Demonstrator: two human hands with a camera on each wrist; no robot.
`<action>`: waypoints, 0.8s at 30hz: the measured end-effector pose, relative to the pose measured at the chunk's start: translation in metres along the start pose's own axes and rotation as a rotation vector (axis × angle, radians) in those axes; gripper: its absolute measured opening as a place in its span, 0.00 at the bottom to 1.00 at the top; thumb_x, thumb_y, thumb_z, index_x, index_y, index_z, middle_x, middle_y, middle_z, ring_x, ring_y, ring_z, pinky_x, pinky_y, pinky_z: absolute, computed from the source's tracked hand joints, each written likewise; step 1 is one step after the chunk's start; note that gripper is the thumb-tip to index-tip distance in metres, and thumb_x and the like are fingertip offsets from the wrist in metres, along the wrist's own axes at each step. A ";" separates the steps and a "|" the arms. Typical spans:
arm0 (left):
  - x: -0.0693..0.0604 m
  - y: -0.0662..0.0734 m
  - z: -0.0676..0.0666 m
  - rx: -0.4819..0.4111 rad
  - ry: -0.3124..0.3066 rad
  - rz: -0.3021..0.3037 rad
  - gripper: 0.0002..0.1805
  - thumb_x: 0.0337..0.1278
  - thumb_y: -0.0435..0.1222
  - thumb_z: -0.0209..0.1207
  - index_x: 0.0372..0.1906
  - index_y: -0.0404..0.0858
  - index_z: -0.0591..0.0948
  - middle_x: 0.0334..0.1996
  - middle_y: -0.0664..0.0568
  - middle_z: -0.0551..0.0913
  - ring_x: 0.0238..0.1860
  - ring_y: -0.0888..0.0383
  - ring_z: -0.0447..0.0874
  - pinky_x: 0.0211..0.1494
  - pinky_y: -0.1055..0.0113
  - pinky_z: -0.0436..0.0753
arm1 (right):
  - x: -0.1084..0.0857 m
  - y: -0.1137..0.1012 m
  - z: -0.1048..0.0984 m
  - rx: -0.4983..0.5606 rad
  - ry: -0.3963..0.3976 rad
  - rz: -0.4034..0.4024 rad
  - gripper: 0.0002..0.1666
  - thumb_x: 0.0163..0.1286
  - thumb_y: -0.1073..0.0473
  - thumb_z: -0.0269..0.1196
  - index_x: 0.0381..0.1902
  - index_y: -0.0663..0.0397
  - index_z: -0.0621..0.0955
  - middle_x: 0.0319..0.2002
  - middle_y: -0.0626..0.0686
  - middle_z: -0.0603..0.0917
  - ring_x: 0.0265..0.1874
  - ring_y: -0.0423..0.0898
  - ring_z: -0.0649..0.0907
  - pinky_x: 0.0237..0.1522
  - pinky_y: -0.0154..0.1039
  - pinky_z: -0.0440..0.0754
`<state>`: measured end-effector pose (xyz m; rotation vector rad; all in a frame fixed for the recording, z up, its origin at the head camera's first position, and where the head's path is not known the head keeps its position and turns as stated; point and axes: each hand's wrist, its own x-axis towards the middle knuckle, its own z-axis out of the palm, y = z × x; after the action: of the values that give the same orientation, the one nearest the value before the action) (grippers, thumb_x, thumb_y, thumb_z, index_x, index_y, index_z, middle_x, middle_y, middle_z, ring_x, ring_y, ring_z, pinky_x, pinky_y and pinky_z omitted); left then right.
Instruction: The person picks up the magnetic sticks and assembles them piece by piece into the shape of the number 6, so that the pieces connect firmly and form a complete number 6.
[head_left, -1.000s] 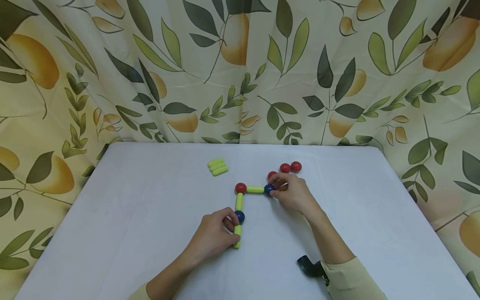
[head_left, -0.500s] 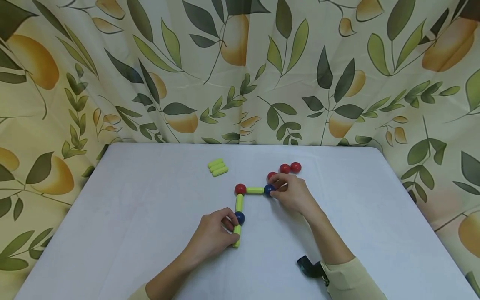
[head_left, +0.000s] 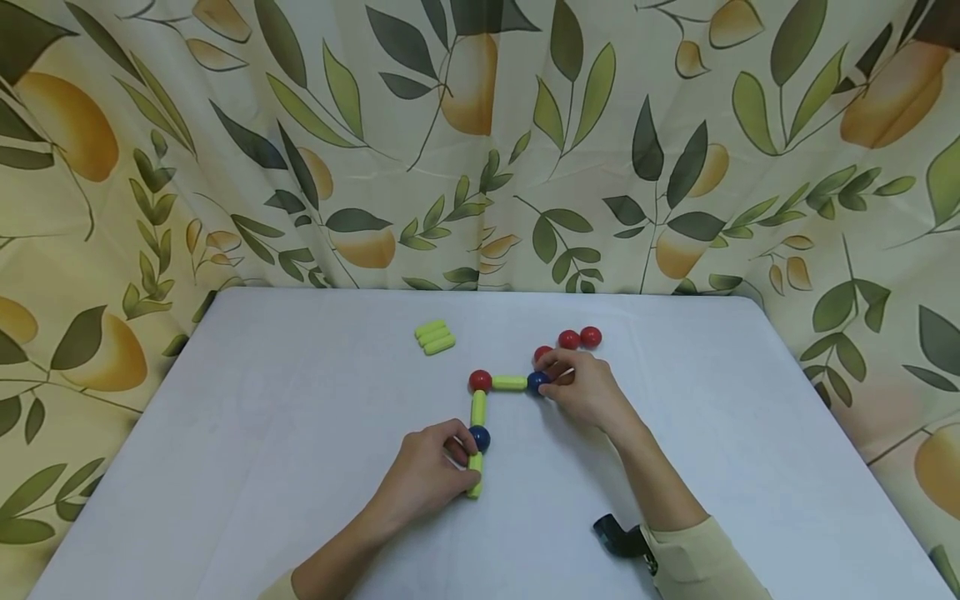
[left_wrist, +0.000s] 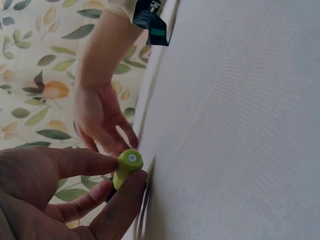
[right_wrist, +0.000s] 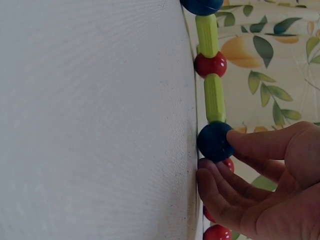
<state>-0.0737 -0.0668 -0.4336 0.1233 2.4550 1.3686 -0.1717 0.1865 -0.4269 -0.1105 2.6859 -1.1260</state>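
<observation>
On the white table lies an L-shaped chain of yellow-green rods and balls. A red ball [head_left: 480, 381] forms its corner. From there one rod [head_left: 510, 382] runs right to a blue ball [right_wrist: 215, 142], which my right hand [head_left: 588, 390] pinches between thumb and fingers. Another rod [head_left: 478, 408] comes toward me to a second blue ball [head_left: 480, 437]. My left hand [head_left: 426, 468] pinches the nearest rod [left_wrist: 131, 161], whose end shows a silvery disc; a finger of that hand touches the second blue ball.
Three loose yellow-green rods [head_left: 435, 337] lie side by side at the back. Behind my right hand sit loose red balls [head_left: 569, 339], one partly hidden by its fingers. A black device [head_left: 618, 536] sticks out from the right cuff. A leaf-and-fruit patterned curtain [head_left: 480, 167] hangs behind the table [head_left: 300, 400].
</observation>
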 end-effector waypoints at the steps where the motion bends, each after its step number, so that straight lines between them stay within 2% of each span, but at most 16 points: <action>1: 0.000 0.000 0.000 -0.001 -0.001 -0.003 0.12 0.48 0.29 0.72 0.37 0.44 0.83 0.31 0.55 0.83 0.29 0.57 0.81 0.33 0.64 0.82 | 0.000 0.000 0.000 -0.001 -0.001 0.002 0.16 0.68 0.62 0.71 0.53 0.52 0.86 0.47 0.58 0.87 0.47 0.54 0.84 0.48 0.44 0.87; 10: 0.000 0.000 0.001 0.001 0.008 0.000 0.11 0.49 0.30 0.70 0.37 0.44 0.82 0.31 0.55 0.83 0.28 0.57 0.80 0.32 0.64 0.81 | 0.000 0.000 0.001 -0.014 0.005 -0.013 0.16 0.68 0.61 0.71 0.54 0.52 0.86 0.47 0.58 0.86 0.47 0.54 0.84 0.47 0.44 0.88; 24: 0.000 0.002 -0.001 0.003 -0.016 -0.008 0.09 0.53 0.31 0.69 0.38 0.45 0.83 0.32 0.55 0.84 0.29 0.57 0.81 0.34 0.64 0.81 | 0.001 0.001 0.000 -0.019 -0.002 -0.022 0.16 0.68 0.62 0.71 0.53 0.52 0.85 0.47 0.58 0.87 0.46 0.54 0.85 0.49 0.45 0.87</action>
<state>-0.0743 -0.0667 -0.4313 0.1243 2.4416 1.3559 -0.1724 0.1869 -0.4276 -0.1448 2.7008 -1.1067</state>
